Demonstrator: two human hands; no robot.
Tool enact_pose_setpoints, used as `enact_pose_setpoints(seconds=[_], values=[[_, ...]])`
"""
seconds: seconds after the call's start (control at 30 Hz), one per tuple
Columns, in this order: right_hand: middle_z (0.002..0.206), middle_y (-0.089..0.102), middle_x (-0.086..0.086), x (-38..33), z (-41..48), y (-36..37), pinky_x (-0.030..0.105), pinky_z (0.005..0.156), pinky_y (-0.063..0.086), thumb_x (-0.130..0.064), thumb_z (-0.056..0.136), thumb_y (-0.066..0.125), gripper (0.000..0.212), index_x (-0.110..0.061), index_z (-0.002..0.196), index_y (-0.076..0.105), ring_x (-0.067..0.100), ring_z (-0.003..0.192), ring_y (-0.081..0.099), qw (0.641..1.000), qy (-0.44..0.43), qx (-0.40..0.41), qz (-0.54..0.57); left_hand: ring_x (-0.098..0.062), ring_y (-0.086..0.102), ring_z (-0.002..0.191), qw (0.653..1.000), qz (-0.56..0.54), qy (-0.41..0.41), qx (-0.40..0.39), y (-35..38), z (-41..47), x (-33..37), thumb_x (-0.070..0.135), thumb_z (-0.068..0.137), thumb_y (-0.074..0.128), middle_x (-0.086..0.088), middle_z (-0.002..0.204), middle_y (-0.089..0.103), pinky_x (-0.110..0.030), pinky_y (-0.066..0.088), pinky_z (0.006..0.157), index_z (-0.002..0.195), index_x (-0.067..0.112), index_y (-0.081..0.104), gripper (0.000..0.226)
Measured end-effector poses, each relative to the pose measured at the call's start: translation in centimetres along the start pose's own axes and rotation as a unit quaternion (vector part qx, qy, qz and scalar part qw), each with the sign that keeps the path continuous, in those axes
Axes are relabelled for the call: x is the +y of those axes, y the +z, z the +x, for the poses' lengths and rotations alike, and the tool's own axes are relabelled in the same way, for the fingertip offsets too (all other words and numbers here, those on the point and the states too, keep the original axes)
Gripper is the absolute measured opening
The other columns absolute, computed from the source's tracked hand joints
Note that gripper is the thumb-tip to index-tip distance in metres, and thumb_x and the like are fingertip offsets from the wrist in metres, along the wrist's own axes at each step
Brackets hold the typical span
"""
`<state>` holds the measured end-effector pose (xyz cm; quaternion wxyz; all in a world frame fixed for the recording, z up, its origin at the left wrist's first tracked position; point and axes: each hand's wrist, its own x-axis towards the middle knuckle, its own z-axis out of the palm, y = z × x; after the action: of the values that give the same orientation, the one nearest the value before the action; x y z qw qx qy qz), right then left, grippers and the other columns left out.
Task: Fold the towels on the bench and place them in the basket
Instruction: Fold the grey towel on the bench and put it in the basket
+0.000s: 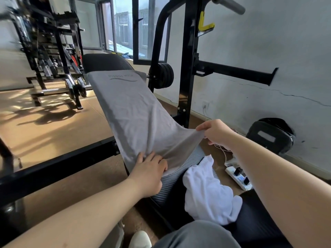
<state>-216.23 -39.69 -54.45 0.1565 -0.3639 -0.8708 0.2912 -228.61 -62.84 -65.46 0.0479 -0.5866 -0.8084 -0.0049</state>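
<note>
A grey towel (132, 111) printed with a fitness logo lies spread along the black padded bench surface (105, 62), running from the far end toward the near end. The right hand (215, 132) pinches the towel's near right corner and lifts it off the surface. The left hand (149, 173) presses on the near left edge, fingers curled into the cloth. A crumpled white towel (206, 192) sits on the surface, near right of the grey one.
</note>
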Motion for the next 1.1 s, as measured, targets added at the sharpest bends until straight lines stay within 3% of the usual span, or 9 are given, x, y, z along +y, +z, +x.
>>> enact_pose_setpoints(seconds=[0.1,0.2,0.33,0.43,0.53,0.7,0.8,0.97,1.1], values=[[0.14,0.059,0.006,0.4,-0.7,0.6,0.029,0.092,0.05,0.007,0.09,0.037,0.062,-0.026,0.135,0.065,0.027,0.122,0.059,0.983,-0.092,-0.024,-0.154,-0.023,0.033,0.137,1.0,0.016,0.004,0.018,0.2,-0.5,-0.2,0.039,0.09,0.047,0.004,0.131,0.045,-0.055,0.019,0.116,0.121,0.026,0.047,0.034],[0.137,0.055,0.004,1.3,-0.8,1.4,0.032,0.098,0.048,0.008,0.085,0.043,0.065,-0.022,0.14,0.06,0.026,0.127,0.05,0.954,-0.15,-0.02,-0.259,-0.024,0.028,0.142,0.998,0.056,0.021,0.017,0.8,-0.9,-0.7,0.045,0.096,0.045,0.001,0.142,0.041,-0.053,0.019,0.118,0.13,0.024,0.051,0.041],[0.122,0.059,0.001,2.7,-1.3,1.9,0.04,0.08,0.052,0.001,0.081,0.06,0.053,-0.019,0.13,0.062,0.027,0.105,0.053,0.872,-0.286,0.057,-0.393,-0.021,0.042,0.131,0.997,-0.002,0.022,0.07,1.0,-1.5,-1.6,0.032,0.099,0.047,0.002,0.136,0.049,-0.037,0.027,0.115,0.124,0.023,0.064,0.032],[0.118,0.062,0.002,3.8,-1.5,1.9,0.041,0.069,0.053,-0.003,0.075,0.071,0.057,-0.013,0.131,0.062,0.028,0.094,0.057,0.822,-0.35,0.112,-0.434,-0.016,0.054,0.114,0.991,-0.058,0.01,0.121,0.1,-1.9,-1.9,0.033,0.098,0.046,0.01,0.116,0.058,-0.032,0.037,0.094,0.11,0.028,0.062,0.02],[0.119,0.063,0.003,3.9,-1.7,2.2,0.042,0.067,0.051,-0.003,0.076,0.069,0.059,-0.009,0.134,0.061,0.029,0.094,0.058,0.802,-0.374,0.145,-0.442,-0.023,0.064,0.096,0.985,-0.086,-0.023,0.147,-1.1,-2.1,-2.0,0.025,0.102,0.041,0.007,0.106,0.067,-0.034,0.032,0.074,0.113,0.026,0.055,0.017],[0.103,0.065,0.001,3.7,-1.6,2.3,0.042,0.071,0.047,-0.003,0.077,0.061,0.039,-0.014,0.114,0.069,0.028,0.09,0.056,0.811,-0.359,0.172,-0.428,-0.025,0.066,0.086,0.977,-0.133,-0.045,0.161,-2.0,-1.9,-3.2,0.034,0.106,0.036,0.0,0.108,0.066,-0.034,0.038,0.063,0.118,0.023,0.05,0.021],[0.094,0.066,0.003,3.3,-1.5,2.2,0.043,0.072,0.048,-0.003,0.076,0.07,0.024,-0.014,0.098,0.072,0.03,0.087,0.058,0.833,-0.337,0.192,-0.394,-0.022,0.065,0.085,0.981,-0.117,-0.029,0.151,-2.5,-1.8,-4.2,0.038,0.102,0.048,0.004,0.108,0.062,-0.035,0.044,0.062,0.118,0.025,0.051,0.02],[0.102,0.07,0.005,2.0,-1.0,1.3,0.046,0.079,0.051,-0.007,0.086,0.07,0.022,-0.016,0.104,0.077,0.034,0.097,0.062,0.893,-0.246,0.238,-0.29,-0.019,0.064,0.098,0.975,-0.172,-0.009,0.137,-4.0,-2.0,-7.0,0.022,0.098,0.056,0.008,0.122,0.056,-0.039,0.054,0.083,0.13,0.027,0.053,0.032],[0.109,0.067,0.007,0.8,0.2,1.2,0.045,0.081,0.05,-0.012,0.094,0.063,0.02,-0.014,0.108,0.078,0.034,0.104,0.058,0.923,-0.189,0.244,-0.231,-0.004,0.061,0.094,0.957,-0.221,-0.014,0.187,-5.2,-2.2,-9.2,0.018,0.099,0.058,0.018,0.108,0.064,-0.029,0.054,0.08,0.12,0.026,0.066,0.024]])
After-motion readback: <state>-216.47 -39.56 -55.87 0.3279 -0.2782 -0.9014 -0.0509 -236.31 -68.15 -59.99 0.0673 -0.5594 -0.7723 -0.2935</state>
